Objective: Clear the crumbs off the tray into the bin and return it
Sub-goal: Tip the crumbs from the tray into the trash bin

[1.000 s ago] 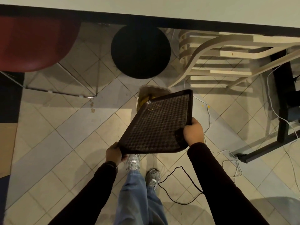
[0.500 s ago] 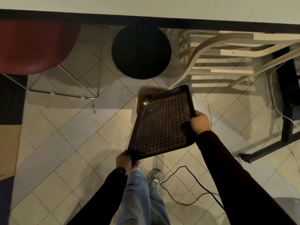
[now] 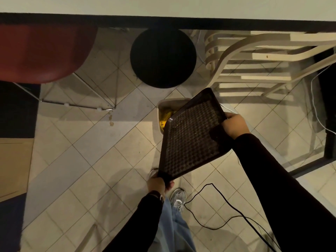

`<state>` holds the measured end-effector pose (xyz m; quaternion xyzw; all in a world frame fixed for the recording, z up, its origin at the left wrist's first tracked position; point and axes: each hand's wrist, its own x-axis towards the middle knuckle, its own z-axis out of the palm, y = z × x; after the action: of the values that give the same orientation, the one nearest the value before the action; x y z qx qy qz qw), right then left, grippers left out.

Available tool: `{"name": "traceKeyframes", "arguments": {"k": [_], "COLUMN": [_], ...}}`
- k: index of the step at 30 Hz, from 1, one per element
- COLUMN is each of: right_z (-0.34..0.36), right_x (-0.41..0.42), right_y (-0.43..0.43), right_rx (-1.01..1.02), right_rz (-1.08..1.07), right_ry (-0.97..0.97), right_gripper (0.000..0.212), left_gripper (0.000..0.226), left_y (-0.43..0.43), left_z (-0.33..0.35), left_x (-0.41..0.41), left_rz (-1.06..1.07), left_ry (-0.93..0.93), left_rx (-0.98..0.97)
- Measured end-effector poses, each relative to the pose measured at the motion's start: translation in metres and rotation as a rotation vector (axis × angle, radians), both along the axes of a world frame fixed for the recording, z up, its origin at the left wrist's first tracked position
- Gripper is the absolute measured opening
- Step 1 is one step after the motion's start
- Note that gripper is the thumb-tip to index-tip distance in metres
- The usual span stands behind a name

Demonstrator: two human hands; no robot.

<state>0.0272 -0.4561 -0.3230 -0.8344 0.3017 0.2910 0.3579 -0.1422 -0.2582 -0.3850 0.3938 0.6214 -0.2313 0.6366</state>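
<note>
A dark brown tray (image 3: pixel 190 139) with a dimpled surface is tilted steeply over a small pale bin (image 3: pixel 163 104) on the floor. Its left edge dips toward the bin's opening, where yellow scraps show. A few light crumbs cling near the tray's upper part. My left hand (image 3: pixel 158 184) grips the tray's near corner from below. My right hand (image 3: pixel 234 124) grips the raised right edge, thumb on top. Most of the bin is hidden behind the tray.
A round black stool (image 3: pixel 162 58) stands just beyond the bin, a red chair (image 3: pixel 41 51) to the left, stacked cream chairs (image 3: pixel 254 59) to the right. A black cable (image 3: pixel 227 206) snakes over the tiles by my feet. A dark table edge (image 3: pixel 163 22) runs across the top.
The tray has tipped more steeply, its right side lifted and its near corner lowered. My left hand moved right and toward me; my right hand moved up and right.
</note>
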Motion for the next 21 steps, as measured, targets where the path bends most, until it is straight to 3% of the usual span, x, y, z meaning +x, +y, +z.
{"name": "traceKeyframes", "arguments": {"k": [6,12,21], "right_z": [0.003,-0.005,-0.019], "right_x": [-0.029,-0.046,-0.055], "right_y": [-0.006,0.013,0.016], "right_rx": [0.051,-0.015,-0.019], "right_rz": [-0.157,-0.129,-0.149], "right_ry": [-0.125,-0.089,-0.044], "right_gripper": [0.041,0.036,0.030], "left_gripper": [0.041,0.037,0.037], "left_y": [0.019,0.034,0.048], "left_z": [0.001,-0.018,-0.027], "left_x": [0.008,0.004,0.007], "left_rz": [-0.134,-0.239,-0.227], "left_ry": [-0.035,0.067,0.057], "left_rx": [0.131,0.147,0.099]}}
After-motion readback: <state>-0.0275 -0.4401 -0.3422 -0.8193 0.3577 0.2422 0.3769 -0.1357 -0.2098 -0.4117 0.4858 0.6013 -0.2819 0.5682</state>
